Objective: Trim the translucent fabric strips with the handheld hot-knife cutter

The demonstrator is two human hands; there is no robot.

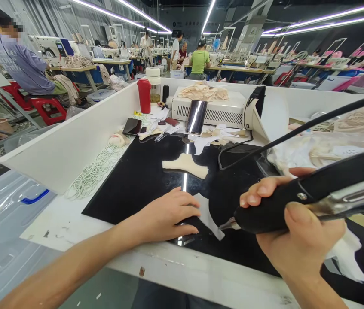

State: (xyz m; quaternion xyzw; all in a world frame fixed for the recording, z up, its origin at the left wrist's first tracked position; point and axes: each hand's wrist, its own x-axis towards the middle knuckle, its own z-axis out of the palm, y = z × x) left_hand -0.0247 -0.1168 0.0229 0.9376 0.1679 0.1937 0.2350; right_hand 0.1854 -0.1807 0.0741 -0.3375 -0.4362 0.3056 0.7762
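Observation:
My right hand (293, 227) is wrapped round the black handle of a corded hot-cutting tool (310, 195), whose metal tip touches a piece of black fabric (233, 189) at the front of the table. My left hand (165, 214) lies flat with fingers stretched out, pressing down the black fabric and a pale paper pattern (207, 216) beside the tip. A cream fabric piece (186, 165) lies on the black work mat (136, 180) farther back.
White partition walls (72, 141) box in the table. A heap of white elastic loops (94, 171) lies at left. A red bottle (144, 95), a phone (132, 126), a white machine (210, 107) and scraps stand at the back. Other people sit at distant tables.

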